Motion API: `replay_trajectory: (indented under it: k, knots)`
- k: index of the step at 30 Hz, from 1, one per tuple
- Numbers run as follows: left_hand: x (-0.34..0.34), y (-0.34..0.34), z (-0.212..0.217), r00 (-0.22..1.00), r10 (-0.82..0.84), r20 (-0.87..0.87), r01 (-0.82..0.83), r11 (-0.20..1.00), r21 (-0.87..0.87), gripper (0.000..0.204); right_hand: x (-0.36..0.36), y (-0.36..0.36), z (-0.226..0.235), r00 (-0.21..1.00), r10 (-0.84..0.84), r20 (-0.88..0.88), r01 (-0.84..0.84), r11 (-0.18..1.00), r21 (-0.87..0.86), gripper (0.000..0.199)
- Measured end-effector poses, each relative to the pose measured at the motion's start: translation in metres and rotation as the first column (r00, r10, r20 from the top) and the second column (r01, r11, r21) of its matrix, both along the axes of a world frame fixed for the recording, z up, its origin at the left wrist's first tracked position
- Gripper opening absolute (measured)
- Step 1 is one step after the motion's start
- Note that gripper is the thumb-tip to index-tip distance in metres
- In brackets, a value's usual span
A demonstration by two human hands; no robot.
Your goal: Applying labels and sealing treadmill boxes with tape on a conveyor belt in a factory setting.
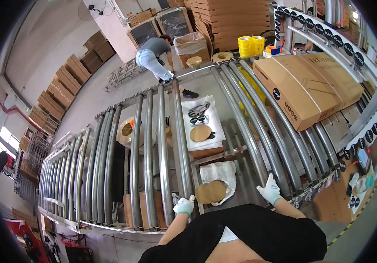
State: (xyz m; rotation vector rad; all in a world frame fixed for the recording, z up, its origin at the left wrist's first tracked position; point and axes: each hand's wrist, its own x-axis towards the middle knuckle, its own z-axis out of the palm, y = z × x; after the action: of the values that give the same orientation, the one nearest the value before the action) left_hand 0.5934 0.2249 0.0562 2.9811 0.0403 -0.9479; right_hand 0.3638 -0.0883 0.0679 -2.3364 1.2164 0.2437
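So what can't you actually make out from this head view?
- Left hand: its white glove rests on a roller's end; the fingers' grip is hidden beneath.
- Right hand: palm side hidden against the conveyor frame.
- Cardboard box: contents unseen, flaps closed.
- Brown tape rolls below the rollers: partly covered by the steel rollers.
- Bending person at the far end: too small to tell what they handle.

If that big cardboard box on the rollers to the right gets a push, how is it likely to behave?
The cardboard box lies flat across several metal rollers, so it would probably glide easily rather than tip. It looks sealed and square-edged, so likely stiff. Its large size suggests some weight, though contents are hidden. Both gloved hands, left hand and right hand, are well short of it.
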Motion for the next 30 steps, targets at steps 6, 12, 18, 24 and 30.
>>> replay_trajectory:
  k: [6,12,18,24,30]
  knots:
    - [0.005,-0.015,0.014,0.996,-0.068,-0.064,0.07,0.997,0.036,0.076,0.044,-0.024,-0.007,0.981,0.117,0.154,-0.089,0.98,-0.178,0.079]
    - [0.009,-0.01,0.007,0.993,-0.059,-0.1,0.063,0.997,0.044,0.077,0.176,-0.043,0.105,0.819,0.338,0.463,-0.247,0.937,-0.248,0.067]
    - [0.007,-0.021,0.016,0.999,-0.023,-0.048,0.026,0.997,0.068,0.078,0.284,-0.077,0.216,0.773,0.235,0.589,-0.201,0.972,-0.124,0.074]
    - [0.003,-0.019,0.008,0.998,-0.048,-0.029,0.049,0.998,0.046,0.077,0.337,-0.102,0.272,0.717,0.211,0.664,-0.139,0.977,-0.161,0.068]
    - [0.002,-0.021,-0.002,0.998,-0.015,-0.055,0.021,0.994,0.104,0.076,0.245,-0.045,0.133,0.502,0.4,0.767,-0.37,0.901,-0.228,0.051]
